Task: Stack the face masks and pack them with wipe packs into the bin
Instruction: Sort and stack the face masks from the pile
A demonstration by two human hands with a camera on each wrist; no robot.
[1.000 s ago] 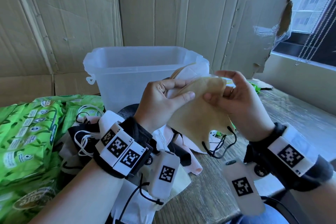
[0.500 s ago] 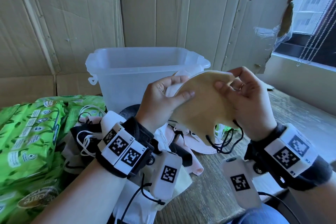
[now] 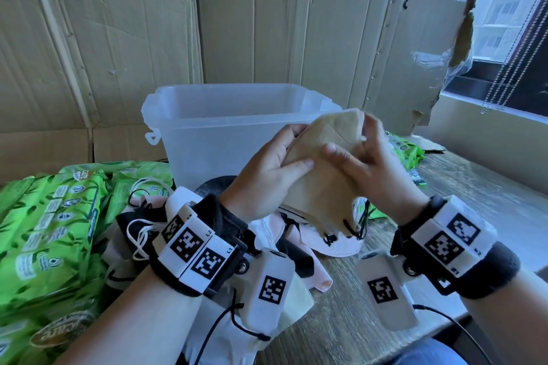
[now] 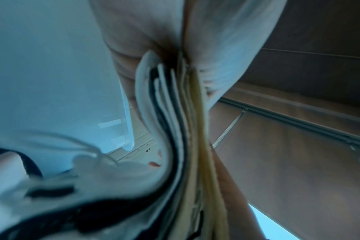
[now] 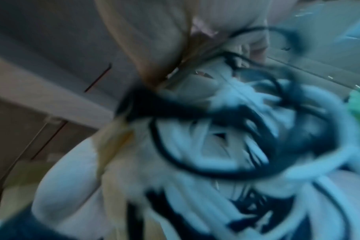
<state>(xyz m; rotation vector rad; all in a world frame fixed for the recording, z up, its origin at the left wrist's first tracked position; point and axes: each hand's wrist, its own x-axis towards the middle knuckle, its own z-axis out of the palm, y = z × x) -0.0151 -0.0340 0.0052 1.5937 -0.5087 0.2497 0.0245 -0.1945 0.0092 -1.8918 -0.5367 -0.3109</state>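
Masks (a layered stack) pinched between both hands' curled fingers, raised before bin.

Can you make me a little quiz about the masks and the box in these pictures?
1. True or false: both hands are holding the stack of masks.
2. Which colour are the wipe packs? A red, B green, C blue.
3. Fill in: the tan mask faces the camera, and behind it stands the clear plastic ____.

Key:
1. True: the left hand and right hand both grip it.
2. B.
3. bin.
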